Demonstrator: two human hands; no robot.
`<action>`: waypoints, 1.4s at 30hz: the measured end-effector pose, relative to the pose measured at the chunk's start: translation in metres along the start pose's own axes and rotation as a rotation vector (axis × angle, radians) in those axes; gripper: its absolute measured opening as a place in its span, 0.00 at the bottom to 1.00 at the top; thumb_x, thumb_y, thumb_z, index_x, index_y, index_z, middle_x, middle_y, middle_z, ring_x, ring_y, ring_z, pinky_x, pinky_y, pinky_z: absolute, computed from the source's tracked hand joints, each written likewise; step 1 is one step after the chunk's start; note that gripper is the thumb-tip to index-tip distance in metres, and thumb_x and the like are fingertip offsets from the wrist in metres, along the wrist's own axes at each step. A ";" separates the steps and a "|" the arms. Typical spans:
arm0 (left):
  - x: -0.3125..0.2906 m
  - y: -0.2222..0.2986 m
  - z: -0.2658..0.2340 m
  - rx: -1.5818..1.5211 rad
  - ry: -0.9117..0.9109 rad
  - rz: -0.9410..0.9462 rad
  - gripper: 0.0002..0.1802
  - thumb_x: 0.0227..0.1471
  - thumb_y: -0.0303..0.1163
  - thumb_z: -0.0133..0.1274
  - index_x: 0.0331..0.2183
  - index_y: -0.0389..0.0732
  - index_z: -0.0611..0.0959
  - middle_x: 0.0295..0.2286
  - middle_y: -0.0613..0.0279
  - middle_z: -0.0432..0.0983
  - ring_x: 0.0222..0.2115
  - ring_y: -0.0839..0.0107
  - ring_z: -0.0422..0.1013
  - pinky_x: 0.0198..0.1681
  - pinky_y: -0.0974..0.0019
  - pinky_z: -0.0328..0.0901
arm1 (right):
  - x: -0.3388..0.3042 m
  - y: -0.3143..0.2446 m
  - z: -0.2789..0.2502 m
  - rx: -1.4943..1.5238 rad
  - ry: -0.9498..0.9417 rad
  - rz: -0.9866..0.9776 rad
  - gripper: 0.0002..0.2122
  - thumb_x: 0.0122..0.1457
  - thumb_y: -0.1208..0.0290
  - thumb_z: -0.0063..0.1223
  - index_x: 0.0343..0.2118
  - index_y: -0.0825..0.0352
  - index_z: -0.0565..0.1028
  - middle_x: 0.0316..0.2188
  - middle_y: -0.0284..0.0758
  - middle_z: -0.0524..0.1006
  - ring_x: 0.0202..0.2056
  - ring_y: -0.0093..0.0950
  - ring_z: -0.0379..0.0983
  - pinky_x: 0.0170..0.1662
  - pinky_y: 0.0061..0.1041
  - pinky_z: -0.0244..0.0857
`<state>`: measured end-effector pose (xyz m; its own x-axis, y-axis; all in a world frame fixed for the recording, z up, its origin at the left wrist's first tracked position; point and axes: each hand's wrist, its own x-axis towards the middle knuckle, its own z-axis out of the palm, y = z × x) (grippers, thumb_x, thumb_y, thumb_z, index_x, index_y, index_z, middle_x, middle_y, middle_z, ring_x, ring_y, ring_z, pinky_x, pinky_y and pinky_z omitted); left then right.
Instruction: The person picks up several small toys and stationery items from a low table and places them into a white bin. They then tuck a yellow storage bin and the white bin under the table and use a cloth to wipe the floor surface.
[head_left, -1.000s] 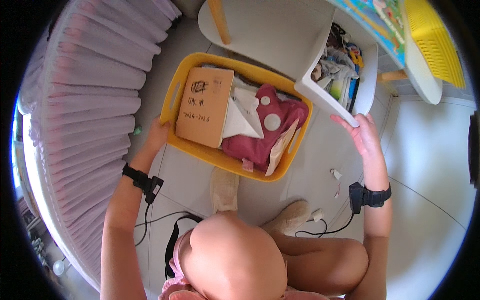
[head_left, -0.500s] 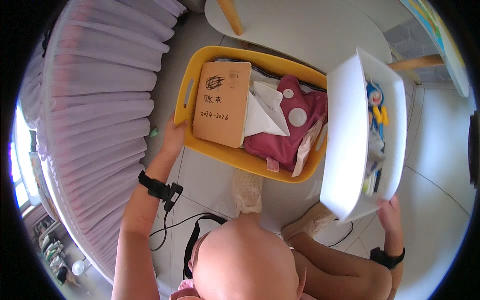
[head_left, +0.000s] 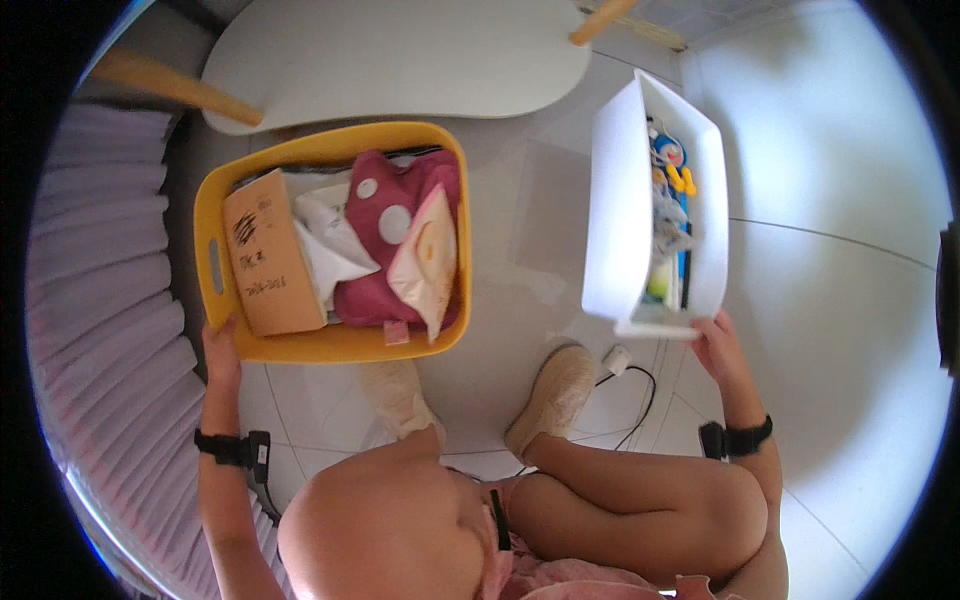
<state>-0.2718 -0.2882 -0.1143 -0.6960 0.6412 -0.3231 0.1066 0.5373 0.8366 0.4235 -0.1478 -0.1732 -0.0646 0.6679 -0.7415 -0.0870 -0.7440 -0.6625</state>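
Note:
My left hand [head_left: 221, 352] grips the near left corner of a yellow plastic basket [head_left: 214, 262] that sits on the pale tiled floor. Inside it lie a brown cardboard box [head_left: 268, 253], white paper, a dark red cushion with white spots [head_left: 383, 240] and a cream pouch [head_left: 428, 262]. My right hand [head_left: 718, 345] holds the near end of a white rectangular bin [head_left: 616, 215], tilted on its side. Small toys fill that bin, among them a blue and white figure [head_left: 668, 158].
A white rounded table [head_left: 400, 60] with wooden legs stands beyond the basket. A pleated lilac fabric [head_left: 105, 330] runs along the left. My knees and beige shoes [head_left: 550, 395] are below, with a white plug and black cable [head_left: 628, 375] on the floor.
The white bin has swung from the far right down beside the yellow basket. The view has shifted, so the basket now lies square in front of me. My left hand stays on its corner.

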 end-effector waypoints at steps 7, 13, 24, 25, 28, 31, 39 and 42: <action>-0.089 0.041 0.136 0.044 -0.107 -0.112 0.16 0.50 0.23 0.44 0.43 0.33 0.70 0.37 0.60 0.70 0.36 0.69 0.67 0.40 0.68 0.62 | 0.068 -0.056 -0.143 -0.053 0.078 -0.112 0.11 0.51 0.81 0.38 0.39 0.75 0.61 0.35 0.40 0.66 0.44 0.39 0.65 0.48 0.36 0.65; -0.096 0.004 0.207 -0.044 -0.121 -0.034 0.17 0.46 0.25 0.48 0.41 0.34 0.72 0.35 0.61 0.71 0.35 0.68 0.68 0.39 0.67 0.62 | 0.143 -0.068 -0.220 0.196 -0.017 -0.271 0.11 0.53 0.80 0.38 0.39 0.77 0.62 0.35 0.41 0.67 0.40 0.36 0.67 0.48 0.35 0.66; -0.115 0.036 0.227 0.186 -0.097 -0.124 0.16 0.50 0.33 0.49 0.40 0.33 0.74 0.33 0.60 0.73 0.32 0.73 0.68 0.35 0.70 0.62 | 0.180 -0.038 -0.262 -0.053 0.060 -0.265 0.13 0.54 0.77 0.39 0.43 0.71 0.63 0.36 0.36 0.66 0.38 0.28 0.66 0.43 0.31 0.68; -0.115 0.034 0.230 0.239 -0.102 -0.122 0.16 0.50 0.32 0.49 0.39 0.32 0.74 0.32 0.61 0.73 0.31 0.73 0.68 0.34 0.70 0.62 | 0.181 -0.039 -0.264 -0.020 0.071 -0.280 0.13 0.54 0.77 0.40 0.43 0.71 0.63 0.36 0.35 0.66 0.38 0.27 0.66 0.43 0.31 0.68; -0.114 0.033 0.233 0.360 -0.026 -0.110 0.15 0.50 0.33 0.49 0.38 0.31 0.75 0.31 0.63 0.74 0.30 0.75 0.68 0.34 0.71 0.62 | 0.185 -0.036 -0.267 -0.083 0.043 -0.300 0.14 0.54 0.76 0.40 0.44 0.71 0.63 0.38 0.36 0.65 0.39 0.26 0.65 0.41 0.29 0.69; -0.110 0.026 0.231 0.345 0.001 -0.135 0.16 0.49 0.31 0.49 0.39 0.31 0.74 0.33 0.60 0.73 0.32 0.71 0.68 0.36 0.69 0.61 | 0.184 -0.039 -0.262 -0.211 0.124 -0.364 0.14 0.55 0.72 0.43 0.44 0.70 0.64 0.37 0.36 0.68 0.37 0.27 0.68 0.37 0.27 0.69; -0.164 0.100 0.289 0.956 0.135 0.681 0.36 0.38 0.24 0.54 0.51 0.34 0.58 0.49 0.42 0.52 0.50 0.46 0.50 0.53 0.54 0.48 | 0.102 -0.112 -0.245 -1.220 0.124 -0.249 0.15 0.55 0.67 0.47 0.42 0.71 0.68 0.24 0.38 0.73 0.23 0.27 0.71 0.29 0.24 0.65; -0.182 0.110 0.342 0.955 -0.020 0.709 0.40 0.36 0.24 0.56 0.52 0.35 0.57 0.51 0.43 0.50 0.52 0.47 0.49 0.54 0.54 0.47 | 0.081 -0.164 -0.209 -1.537 -0.051 -0.306 0.14 0.53 0.69 0.48 0.41 0.70 0.70 0.19 0.40 0.72 0.22 0.26 0.69 0.28 0.26 0.62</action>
<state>0.1094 -0.1585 -0.1145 -0.2580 0.9639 0.0651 0.9553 0.2445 0.1661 0.6407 0.0238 -0.1470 -0.2700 0.7680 -0.5808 0.9532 0.1278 -0.2741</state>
